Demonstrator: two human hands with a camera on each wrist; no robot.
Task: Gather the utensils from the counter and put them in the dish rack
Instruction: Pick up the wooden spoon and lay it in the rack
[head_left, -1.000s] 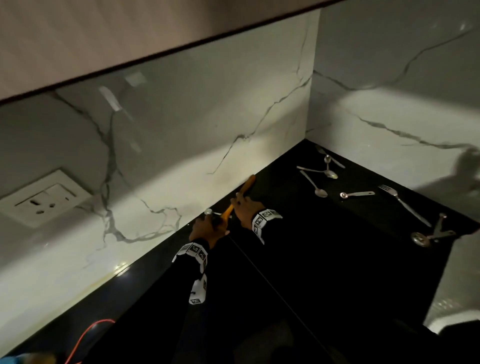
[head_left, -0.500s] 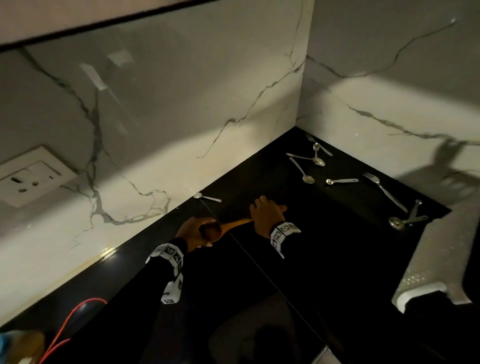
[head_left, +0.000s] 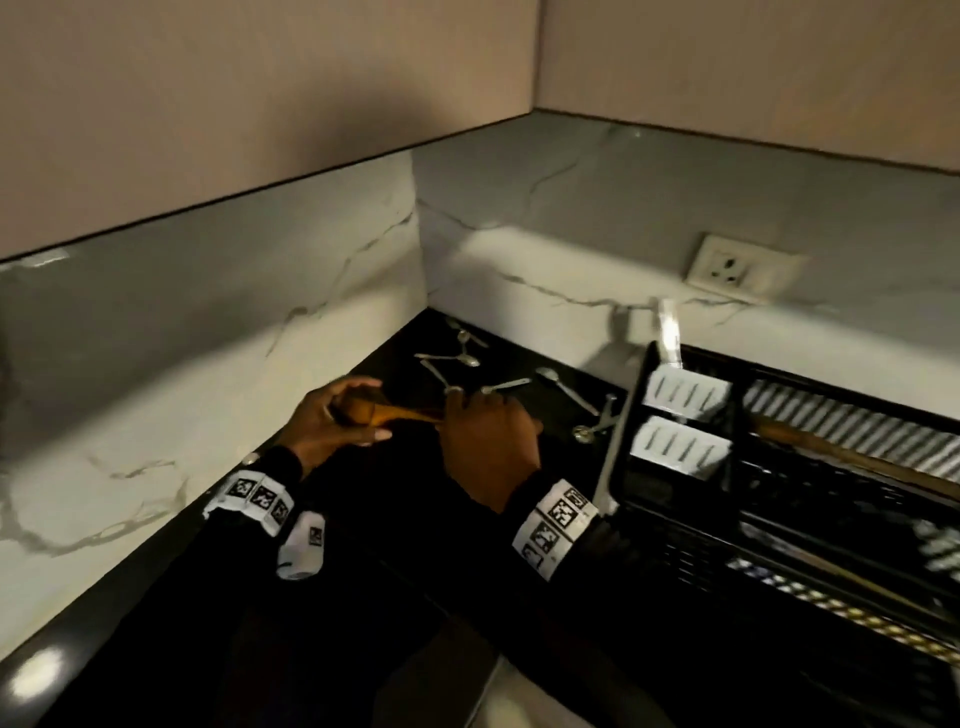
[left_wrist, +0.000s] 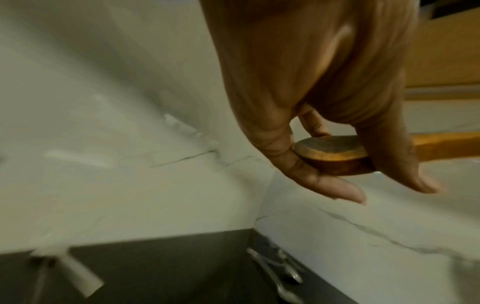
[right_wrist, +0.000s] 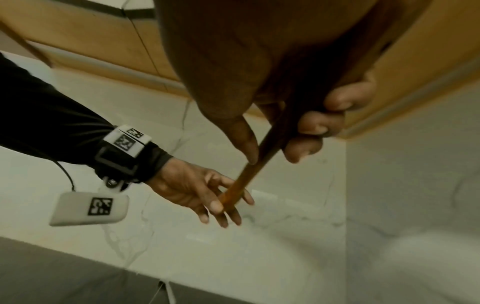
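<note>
Both hands hold a wooden spoon (head_left: 405, 413) level above the black counter (head_left: 363, 597). My left hand (head_left: 356, 410) pinches its round bowl (left_wrist: 335, 156) between thumb and fingers. My right hand (head_left: 467, 410) is curled round the handle (right_wrist: 270, 148), and the handle's end is hidden inside the fist. The black dish rack (head_left: 779, 499) stands just right of the right hand. Several metal spoons (head_left: 457, 358) lie in the counter's far corner, beyond the hands. A fork (head_left: 569, 392) lies beside the rack.
Marble backsplash walls (head_left: 208, 338) meet at the corner behind the spoons. A socket (head_left: 737, 270) sits on the right wall above the rack. A long wooden utensil (head_left: 841, 454) lies in the rack. A metal tool (head_left: 597, 423) lies by the rack's left end.
The wooden spoon has come up off the counter and moved right, held by both hands. The head view has swung right, bringing the dish rack into sight.
</note>
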